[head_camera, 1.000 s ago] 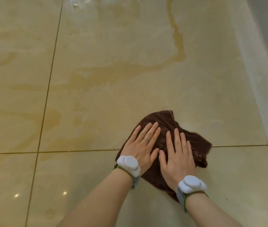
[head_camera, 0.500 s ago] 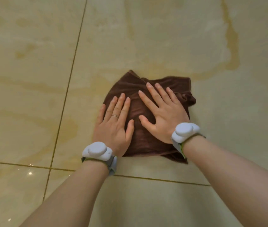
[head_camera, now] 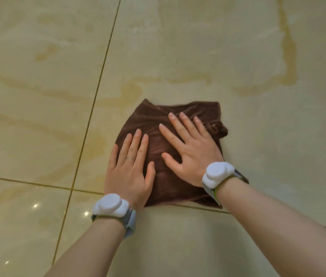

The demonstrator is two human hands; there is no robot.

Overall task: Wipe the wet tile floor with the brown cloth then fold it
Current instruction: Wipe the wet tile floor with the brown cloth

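A brown cloth (head_camera: pixel 158 120) lies bunched and flat on the beige tile floor (head_camera: pixel 178 47), its near edge on a grout line. My left hand (head_camera: pixel 130 168) presses flat on the cloth's left part, fingers spread, palm partly on the tile. My right hand (head_camera: pixel 190 144) presses flat on the cloth's right part, fingers angled up and left. Both wrists wear white devices on straps. Neither hand grips the cloth; both lie open on top of it.
Darker wet streaks (head_camera: pixel 287 62) run across the tile beyond the cloth and to the upper right. More damp patches (head_camera: pixel 90 148) sit left of the cloth by the brass-coloured grout lines (head_camera: pixel 102 62). Light glints on the near-left tile (head_camera: pixel 35 205).
Both hands have pushed the cloth forward, away from me, across the grout line onto the far tile. The white strip at the right has left the view.
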